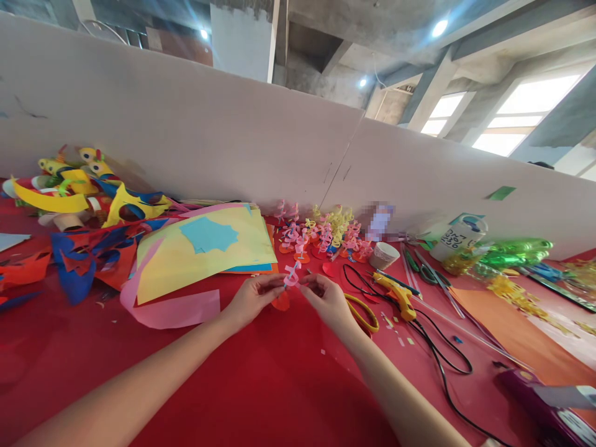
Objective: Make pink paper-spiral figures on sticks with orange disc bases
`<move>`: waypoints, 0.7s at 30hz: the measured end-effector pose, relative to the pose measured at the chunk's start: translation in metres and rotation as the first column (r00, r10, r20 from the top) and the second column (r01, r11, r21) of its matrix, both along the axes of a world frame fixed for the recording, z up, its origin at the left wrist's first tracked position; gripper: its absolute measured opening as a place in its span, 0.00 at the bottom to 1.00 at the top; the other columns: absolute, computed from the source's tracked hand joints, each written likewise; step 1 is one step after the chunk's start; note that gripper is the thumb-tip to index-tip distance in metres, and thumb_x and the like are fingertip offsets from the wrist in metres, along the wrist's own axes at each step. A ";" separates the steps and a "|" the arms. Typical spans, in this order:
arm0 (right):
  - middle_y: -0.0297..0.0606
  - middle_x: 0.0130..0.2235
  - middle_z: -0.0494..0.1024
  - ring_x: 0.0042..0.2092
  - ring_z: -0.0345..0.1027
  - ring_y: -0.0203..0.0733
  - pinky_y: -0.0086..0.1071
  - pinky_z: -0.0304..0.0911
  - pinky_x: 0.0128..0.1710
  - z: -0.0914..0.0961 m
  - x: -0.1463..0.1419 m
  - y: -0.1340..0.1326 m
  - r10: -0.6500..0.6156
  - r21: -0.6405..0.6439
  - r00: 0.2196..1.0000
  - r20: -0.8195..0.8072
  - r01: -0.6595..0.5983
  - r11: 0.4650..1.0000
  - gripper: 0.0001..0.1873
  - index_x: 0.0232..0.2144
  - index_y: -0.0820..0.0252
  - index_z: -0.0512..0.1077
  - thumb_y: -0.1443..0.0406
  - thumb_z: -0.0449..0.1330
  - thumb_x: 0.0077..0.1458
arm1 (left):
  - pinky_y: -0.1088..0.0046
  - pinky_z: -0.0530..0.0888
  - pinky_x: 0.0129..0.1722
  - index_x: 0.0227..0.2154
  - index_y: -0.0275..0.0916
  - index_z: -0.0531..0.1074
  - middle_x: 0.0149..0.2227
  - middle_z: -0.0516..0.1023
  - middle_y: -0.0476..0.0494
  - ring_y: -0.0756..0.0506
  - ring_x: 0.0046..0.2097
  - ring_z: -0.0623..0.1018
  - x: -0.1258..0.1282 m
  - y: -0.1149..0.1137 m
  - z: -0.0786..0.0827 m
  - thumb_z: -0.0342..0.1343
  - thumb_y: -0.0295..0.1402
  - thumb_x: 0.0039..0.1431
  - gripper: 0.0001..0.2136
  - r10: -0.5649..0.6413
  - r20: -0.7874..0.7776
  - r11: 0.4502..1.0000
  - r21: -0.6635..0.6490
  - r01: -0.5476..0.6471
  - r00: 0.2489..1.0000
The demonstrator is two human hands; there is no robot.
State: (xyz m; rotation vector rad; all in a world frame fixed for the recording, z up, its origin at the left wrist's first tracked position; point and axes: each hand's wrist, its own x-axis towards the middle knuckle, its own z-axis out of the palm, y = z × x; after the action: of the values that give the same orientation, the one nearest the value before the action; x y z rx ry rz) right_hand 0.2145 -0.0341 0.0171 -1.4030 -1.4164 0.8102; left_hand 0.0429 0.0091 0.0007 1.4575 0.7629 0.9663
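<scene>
Between my two hands is a small paper craft [291, 274], a pink paper spiral around a thin bluish stem. Below it shows a round orange-red paper base [280, 303]. My left hand [251, 302] pinches the craft from the left with thumb and forefinger. On the other side, my right hand [329, 302] is closed, its thumb and fingertips at the edge of the pink spiral; the exact contact is too small to make out. Just behind stand several similar pink paper crafts [302, 239] and yellow ones [339, 218].
A yellow hot glue gun [395, 295] with a black cord lies right of my hands, near yellow-handled scissors [363, 313]. Coloured paper sheets [209, 267] are stacked left. Green-handled scissors [428, 273], a white cup [384, 255] and a purple device [535, 397] are farther right. A white partition [209, 143] stands behind.
</scene>
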 end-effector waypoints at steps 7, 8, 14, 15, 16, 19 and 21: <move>0.30 0.20 0.67 0.22 0.55 0.33 0.27 0.50 0.22 -0.004 0.000 0.001 0.005 -0.022 1.000 0.017 -0.004 1.000 0.14 0.32 0.63 0.72 0.58 0.58 0.46 | 0.64 0.70 0.47 0.34 0.38 0.77 0.39 0.80 0.42 0.42 0.44 0.77 0.000 0.000 0.000 0.58 0.34 0.49 0.10 -0.005 -0.067 0.995 0.094 0.012 0.998; 0.30 0.21 0.67 0.22 0.56 0.33 0.27 0.50 0.22 -0.004 0.000 0.001 0.008 -0.032 1.000 0.014 -0.008 0.999 0.15 0.33 0.63 0.73 0.58 0.58 0.46 | 0.64 0.71 0.47 0.35 0.38 0.77 0.39 0.80 0.42 0.42 0.44 0.77 0.000 0.000 0.000 0.59 0.34 0.49 0.10 0.000 -0.072 0.995 0.098 0.007 0.997; 0.34 0.23 0.71 0.25 0.61 0.36 0.28 0.54 0.24 -0.009 0.002 0.004 0.045 -0.072 0.999 -0.023 -0.046 0.996 0.14 0.28 0.63 0.72 0.57 0.58 0.45 | 0.63 0.72 0.46 0.39 0.39 0.75 0.40 0.80 0.43 0.42 0.42 0.78 0.002 -0.002 0.000 0.59 0.32 0.48 0.13 0.024 -0.081 0.994 0.109 -0.015 0.996; 0.34 0.24 0.71 0.25 0.61 0.36 0.28 0.55 0.25 -0.010 0.002 0.004 0.046 -0.064 0.999 -0.024 -0.047 0.997 0.14 0.27 0.63 0.72 0.57 0.58 0.45 | 0.64 0.72 0.45 0.39 0.39 0.75 0.40 0.80 0.43 0.42 0.42 0.78 0.002 -0.003 0.000 0.59 0.32 0.48 0.14 0.024 -0.086 0.993 0.118 -0.013 0.996; 0.34 0.24 0.71 0.25 0.61 0.35 0.28 0.55 0.25 -0.009 0.002 0.004 0.045 -0.058 0.999 -0.021 -0.047 0.997 0.13 0.27 0.63 0.72 0.57 0.58 0.45 | 0.64 0.72 0.45 0.40 0.39 0.75 0.40 0.80 0.43 0.42 0.42 0.78 0.002 -0.003 0.000 0.59 0.32 0.48 0.14 0.021 -0.090 0.992 0.129 -0.010 0.996; 0.35 0.24 0.72 0.25 0.61 0.35 0.28 0.55 0.26 -0.008 0.002 0.004 0.032 -0.044 0.999 0.009 -0.031 0.999 0.12 0.27 0.63 0.72 0.58 0.57 0.45 | 0.66 0.73 0.43 0.40 0.39 0.74 0.39 0.81 0.43 0.43 0.42 0.78 0.003 -0.005 0.000 0.58 0.32 0.49 0.13 0.010 -0.105 0.987 0.158 0.007 0.994; 0.35 0.24 0.72 0.24 0.60 0.35 0.28 0.54 0.25 -0.006 0.001 0.003 0.018 -0.039 0.999 0.038 -0.017 0.999 0.12 0.27 0.63 0.72 0.59 0.57 0.45 | 0.67 0.73 0.43 0.37 0.39 0.75 0.38 0.81 0.44 0.43 0.41 0.79 0.003 -0.005 0.000 0.58 0.31 0.49 0.11 0.018 -0.127 0.985 0.175 0.004 0.992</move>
State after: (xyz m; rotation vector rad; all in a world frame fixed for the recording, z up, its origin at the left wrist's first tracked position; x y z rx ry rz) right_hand 0.2157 -0.0313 0.0108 -1.4438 -1.4506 0.8297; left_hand 0.0458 0.0039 0.0007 1.6834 0.7926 0.9713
